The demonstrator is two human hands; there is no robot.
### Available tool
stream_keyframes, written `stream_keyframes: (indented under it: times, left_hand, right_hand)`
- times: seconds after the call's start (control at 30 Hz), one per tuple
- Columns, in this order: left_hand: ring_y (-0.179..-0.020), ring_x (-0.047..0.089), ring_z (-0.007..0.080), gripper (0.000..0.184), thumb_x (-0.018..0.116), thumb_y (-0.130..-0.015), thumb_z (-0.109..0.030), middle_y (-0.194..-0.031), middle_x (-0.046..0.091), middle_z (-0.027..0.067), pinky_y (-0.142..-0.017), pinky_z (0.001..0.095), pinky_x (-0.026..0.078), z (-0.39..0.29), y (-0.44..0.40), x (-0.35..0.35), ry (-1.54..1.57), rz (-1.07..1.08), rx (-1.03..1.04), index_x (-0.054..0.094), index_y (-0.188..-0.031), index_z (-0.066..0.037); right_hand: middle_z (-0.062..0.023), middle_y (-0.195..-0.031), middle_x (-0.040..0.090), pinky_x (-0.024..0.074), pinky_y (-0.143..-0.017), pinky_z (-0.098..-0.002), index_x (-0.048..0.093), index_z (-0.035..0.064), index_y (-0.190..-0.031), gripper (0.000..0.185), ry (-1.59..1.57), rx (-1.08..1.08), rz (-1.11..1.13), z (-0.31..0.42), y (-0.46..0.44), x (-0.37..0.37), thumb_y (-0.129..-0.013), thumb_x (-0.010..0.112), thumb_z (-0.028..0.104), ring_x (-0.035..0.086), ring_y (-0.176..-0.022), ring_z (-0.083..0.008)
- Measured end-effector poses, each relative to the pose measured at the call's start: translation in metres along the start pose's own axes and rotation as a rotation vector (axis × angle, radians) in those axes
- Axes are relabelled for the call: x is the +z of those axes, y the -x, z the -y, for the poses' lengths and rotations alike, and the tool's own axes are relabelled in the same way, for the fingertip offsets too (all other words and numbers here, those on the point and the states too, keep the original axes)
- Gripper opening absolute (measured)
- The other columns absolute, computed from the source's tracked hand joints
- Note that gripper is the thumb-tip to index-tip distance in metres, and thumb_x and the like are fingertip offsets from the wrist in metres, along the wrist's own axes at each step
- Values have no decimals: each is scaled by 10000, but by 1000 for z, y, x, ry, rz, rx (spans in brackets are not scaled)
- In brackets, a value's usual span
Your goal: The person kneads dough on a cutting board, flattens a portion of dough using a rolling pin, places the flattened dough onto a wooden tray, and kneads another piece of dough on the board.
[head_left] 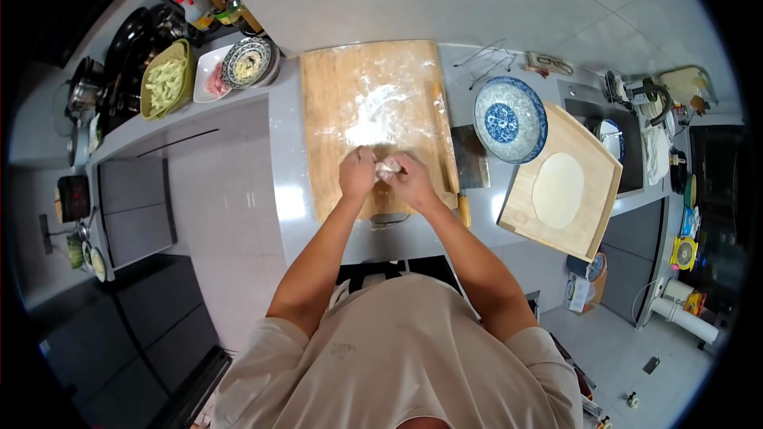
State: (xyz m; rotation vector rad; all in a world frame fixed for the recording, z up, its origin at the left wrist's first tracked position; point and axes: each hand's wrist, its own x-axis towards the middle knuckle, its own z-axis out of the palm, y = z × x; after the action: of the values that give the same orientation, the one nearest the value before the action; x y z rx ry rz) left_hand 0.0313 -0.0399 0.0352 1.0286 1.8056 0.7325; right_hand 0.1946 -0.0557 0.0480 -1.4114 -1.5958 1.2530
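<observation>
Over the near part of a floured wooden board point(334, 103), my two hands are close together around a small whitish lump of dough point(387, 167). My left hand point(357, 173) is closed, its fingertips against the lump's left side. From the right, my right hand point(410, 179) pinches the same lump. White flour point(377, 111) is spread on the board just beyond both hands. A rolling pin point(447, 139) lies along the board's right side. Part of the lump is hidden by my fingers.
A cleaver point(472, 160) lies right of the board. Farther right, a blue-patterned bowl point(520, 95) overlaps a wooden tray point(606, 179) holding a flat dough sheet point(558, 191). At the left are a green basket point(187, 83), a white meat dish point(205, 62) and a patterned bowl point(273, 59).
</observation>
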Motion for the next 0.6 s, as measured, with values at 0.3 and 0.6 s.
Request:
stream_keyframes:
  times: [0.3, 0.6]
  left_hand:
    - [-1014, 619, 319, 223, 541, -1057, -238, -1055, 729, 94, -909, 469, 450, -5, -17, 34, -592, -348, 511, 705, -1146, -116]
    - [-959, 655, 354, 282, 544, -1062, -285, -1049, 741, 127, -856, 445, 515, -10, -63, 36, -446, -360, 460, 714, -1182, -94]
  right_hand:
    - [-215, -1106, 665, 561, -858, -504, 669, 51, -1216, 376, 310, 37, -238, -20, 3, 18, -849, 753, 60, 671, -976, -455]
    - [-199, -1106, 658, 552, -835, -500, 680, 124, -1224, 324, 515, 74, -35, -4, -61, 6, -919, 600, 48, 668, -992, -431]
